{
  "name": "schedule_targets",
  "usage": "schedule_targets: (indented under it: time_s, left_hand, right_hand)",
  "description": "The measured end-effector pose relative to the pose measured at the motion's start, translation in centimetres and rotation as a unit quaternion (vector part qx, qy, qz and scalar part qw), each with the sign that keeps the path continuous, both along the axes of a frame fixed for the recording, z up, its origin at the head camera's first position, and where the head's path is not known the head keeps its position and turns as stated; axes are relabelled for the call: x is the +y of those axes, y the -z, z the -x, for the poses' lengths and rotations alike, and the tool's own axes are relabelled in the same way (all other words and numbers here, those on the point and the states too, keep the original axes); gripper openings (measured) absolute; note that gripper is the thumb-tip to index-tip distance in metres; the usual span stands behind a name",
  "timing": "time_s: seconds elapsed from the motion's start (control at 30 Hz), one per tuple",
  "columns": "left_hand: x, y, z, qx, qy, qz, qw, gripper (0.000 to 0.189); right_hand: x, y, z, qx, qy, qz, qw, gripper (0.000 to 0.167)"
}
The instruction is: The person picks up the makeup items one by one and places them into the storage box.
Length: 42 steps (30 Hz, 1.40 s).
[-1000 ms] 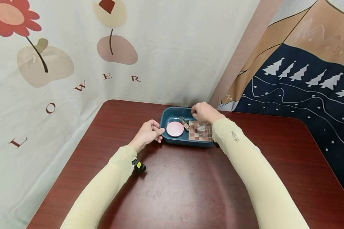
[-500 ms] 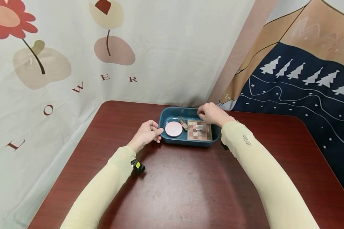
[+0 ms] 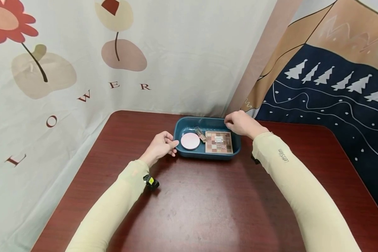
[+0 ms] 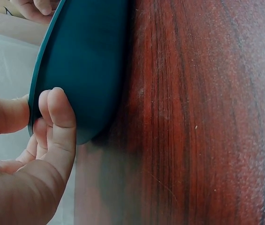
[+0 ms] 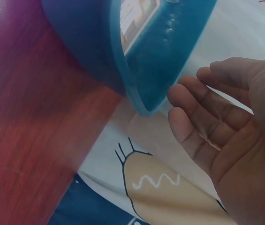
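Observation:
A dark teal plastic bin (image 3: 204, 155) stands at the back of the table. In it lie a round pink compact (image 3: 190, 141), a small clear-and-brown cosmetic tube (image 3: 200, 134) and an eyeshadow palette (image 3: 218, 142) of many squares. My left hand (image 3: 159, 146) grips the bin's left end; in the left wrist view the thumb is over the rim and the fingers curl against the outer wall (image 4: 87, 61). My right hand (image 3: 244, 123) is at the far right corner. The right wrist view shows its fingers (image 5: 181, 126) loosely bent beside the rim, holding nothing.
The reddish-brown wooden table (image 3: 189, 203) extends in front of the bin and to both sides. A white printed curtain (image 3: 176, 52) hangs right behind it, and a dark blue cloth with white trees (image 3: 327, 101) hangs at the right.
My right hand has moved right, from above the palette to the bin's far right corner, uncovering the palette. The left hand stays on the left end. The view has shifted slightly.

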<state>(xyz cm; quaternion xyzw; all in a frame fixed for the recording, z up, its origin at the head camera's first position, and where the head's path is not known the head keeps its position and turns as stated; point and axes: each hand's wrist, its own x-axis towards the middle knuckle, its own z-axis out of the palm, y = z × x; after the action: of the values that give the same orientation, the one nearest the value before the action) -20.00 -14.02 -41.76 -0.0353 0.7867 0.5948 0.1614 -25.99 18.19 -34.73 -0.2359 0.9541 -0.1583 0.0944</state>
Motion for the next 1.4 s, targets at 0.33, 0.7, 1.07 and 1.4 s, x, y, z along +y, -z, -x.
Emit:
schedule_targets:
  time_s: [0.33,0.7,1.07,1.4]
  left_hand:
    - [0.0,0.1,0.1,0.001,0.001,0.001,1.0,0.023]
    - [-0.1,0.1,0.2,-0.002,0.0,0.008,1.0,0.023]
    - [0.2,0.0,0.1,-0.007,0.0,-0.001,1.0,0.02]
    - [0.0,0.1,0.0,-0.012,0.0,-0.005,0.9999,0.021]
  right_hand:
    - [1.5,-0.9,-0.5,0.021,-0.007,0.005,0.9997,0.022]
    - [3.8,-1.1,-1.1,0.051,0.006,0.008,0.9986,0.021]
    - [6.3,-1.0,-2.2,0.042,0.012,0.0,0.9991,0.023]
    - [7.5,-0.9,-3.2,0.052,0.015,-0.014,0.9984,0.022]
